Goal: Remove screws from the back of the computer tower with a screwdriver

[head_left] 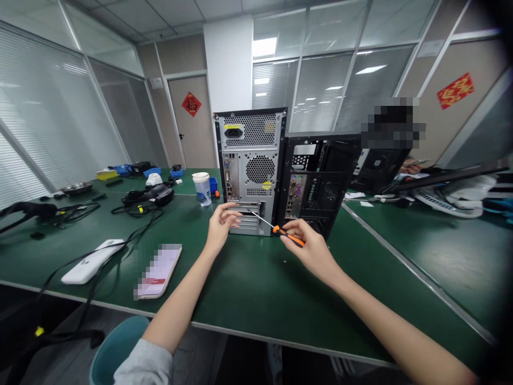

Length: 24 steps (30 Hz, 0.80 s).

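Observation:
A grey computer case (272, 200) stands upright with its back panel towards me. My right hand (310, 246) is closed round the handle of a screwdriver (294, 239), orange and black. Its thin shaft slants up and left to the expansion slot covers (250, 225) low on that panel. Beside these covers, at the panel's lower left, my left hand (220, 224) has its fingers stretched out and slightly apart, with nothing visible in them. Whether its fingertips touch the metal is hard to see. A small screw-like speck (285, 261) lies on the table in front.
A black computer case (324, 224) stands directly right of the grey one. On the green table (244, 289) lie a phone (160, 270), a white power bank (94, 262), a plastic cup (202, 190), a black headset (156, 195) and straps. Another person sits behind the cases at right.

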{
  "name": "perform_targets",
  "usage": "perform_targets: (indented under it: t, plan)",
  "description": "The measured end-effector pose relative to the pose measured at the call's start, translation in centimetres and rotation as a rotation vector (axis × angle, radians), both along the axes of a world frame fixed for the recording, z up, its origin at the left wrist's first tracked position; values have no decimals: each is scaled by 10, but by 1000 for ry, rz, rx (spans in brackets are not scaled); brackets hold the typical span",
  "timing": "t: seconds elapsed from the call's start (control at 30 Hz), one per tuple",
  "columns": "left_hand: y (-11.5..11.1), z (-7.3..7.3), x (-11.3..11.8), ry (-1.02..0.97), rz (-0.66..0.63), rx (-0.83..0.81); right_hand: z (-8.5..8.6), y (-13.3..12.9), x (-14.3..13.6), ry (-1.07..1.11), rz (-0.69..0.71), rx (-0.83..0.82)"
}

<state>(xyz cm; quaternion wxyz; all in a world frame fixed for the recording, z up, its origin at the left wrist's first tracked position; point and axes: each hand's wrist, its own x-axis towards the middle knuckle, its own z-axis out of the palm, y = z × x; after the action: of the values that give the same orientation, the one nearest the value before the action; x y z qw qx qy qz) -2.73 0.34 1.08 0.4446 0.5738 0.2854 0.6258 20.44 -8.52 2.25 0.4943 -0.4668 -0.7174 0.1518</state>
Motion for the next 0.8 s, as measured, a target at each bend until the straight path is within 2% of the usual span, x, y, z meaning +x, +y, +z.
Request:
perform_targets:
  t: [0.13, 0.23, 0.37, 0.5, 0.6, 0.7, 0.8]
  plan:
    - [5, -1, -9, 99, 196, 58, 17, 15, -5, 147, -23, -32]
    - [12, -4, -16, 181, 311, 52, 36, 27, -12, 182, -60, 122]
    - [24, -8, -25, 275, 394, 25, 62, 40, -30, 266, -38, 274]
    - [34, -9, -34, 333, 437, 4, 84, 51, -55, 460, 23, 308]
    - [39, -9, -38, 367, 441, -24, 95, 61, -72, 511, 30, 393]
    - [42, -11, -37, 372, 416, -29, 99, 72, -85, 484, 26, 509]
    - [44, -16, -33, 374, 354, -28, 98, 85, -94, 365, 49, 661]
